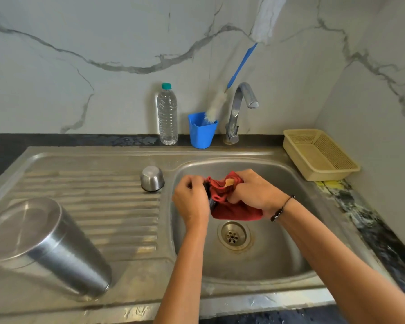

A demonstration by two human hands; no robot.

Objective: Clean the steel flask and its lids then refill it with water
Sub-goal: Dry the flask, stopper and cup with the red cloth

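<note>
Over sink basin (278,174), dark lid (211,202) half-wrapped in red cloth (234,211), both hands gripping

Home kitchen — steel sink (278,164), tap (240,108), marble-look wall (80,54)

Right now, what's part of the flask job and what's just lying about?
Job: flask upside down on the drainboard; steel lid beside it; black lid in left hand; red cloth in right hand; brush; tap.
Lying about: bottle; blue cup; basket.
</note>
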